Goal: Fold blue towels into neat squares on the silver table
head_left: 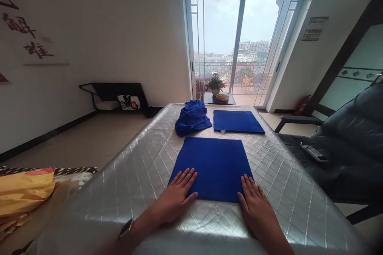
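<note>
A blue cloth [214, 163] lies spread flat in a square on the silver quilted table [125, 175] right in front of me. My left hand [176, 195] rests flat on its near left corner, fingers stretched out. My right hand [254, 203] lies flat on the near right corner, fingers also out. Neither hand holds anything. Farther back lie a folded blue cloth [237, 121] and, to its left, a crumpled heap of blue cloths [191, 118]. A watch [127, 228] sits on my left wrist.
A dark armchair [347, 143] with a remote control [314, 152] on it stands to the right. A yellow bag [24, 193] lies at the left. Behind the table are a small stand with a potted plant [215, 84] and glass balcony doors [239, 40].
</note>
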Tool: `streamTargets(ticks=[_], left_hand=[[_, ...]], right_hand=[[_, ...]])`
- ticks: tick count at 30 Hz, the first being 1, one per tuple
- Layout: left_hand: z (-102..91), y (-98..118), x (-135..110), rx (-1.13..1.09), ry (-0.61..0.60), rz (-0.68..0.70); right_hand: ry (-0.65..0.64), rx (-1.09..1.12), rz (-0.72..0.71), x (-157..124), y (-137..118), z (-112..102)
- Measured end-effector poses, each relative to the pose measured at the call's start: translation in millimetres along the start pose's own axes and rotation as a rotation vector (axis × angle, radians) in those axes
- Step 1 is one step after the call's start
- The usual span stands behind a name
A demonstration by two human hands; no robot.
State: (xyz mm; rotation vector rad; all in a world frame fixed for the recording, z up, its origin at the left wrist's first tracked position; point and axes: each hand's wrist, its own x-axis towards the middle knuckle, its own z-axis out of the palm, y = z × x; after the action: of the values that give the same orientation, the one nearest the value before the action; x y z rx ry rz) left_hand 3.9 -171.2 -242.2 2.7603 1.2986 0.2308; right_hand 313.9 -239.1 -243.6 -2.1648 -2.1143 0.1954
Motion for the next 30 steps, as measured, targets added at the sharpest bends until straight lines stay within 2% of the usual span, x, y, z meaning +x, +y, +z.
streamTargets(ticks=[4, 12, 16, 19, 22, 25, 30], left_hand=[[-3.8, 4, -17, 0.019, 0.066, -0.004], [-15.0, 22, -23, -0.078, 0.326, 0.058], [-9.9, 24, -20, -0.062, 0.384, 0.057], [-5.4, 24, -18, -0.029, 0.376, 0.044], [-4.8, 25, -18, -0.01, 0.357, 0.053], [-7.2, 25, -19, -0.007, 0.35, 0.076], [-12.2, 26, -21, 0.0, 0.341, 0.095]], right_hand=[[0.022, -0.028, 0.002, 1, 4, 6], [0.102, 0.009, -0.029, 1, 14, 14], [0.129, -0.019, -0.047, 4, 20, 18], [0.12, -0.073, -0.056, 5, 24, 18], [0.073, -0.164, -0.066, 5, 26, 10], [-0.012, -0.237, -0.092, 11, 26, -9], [-0.075, -0.239, -0.171, 45, 13, -48]])
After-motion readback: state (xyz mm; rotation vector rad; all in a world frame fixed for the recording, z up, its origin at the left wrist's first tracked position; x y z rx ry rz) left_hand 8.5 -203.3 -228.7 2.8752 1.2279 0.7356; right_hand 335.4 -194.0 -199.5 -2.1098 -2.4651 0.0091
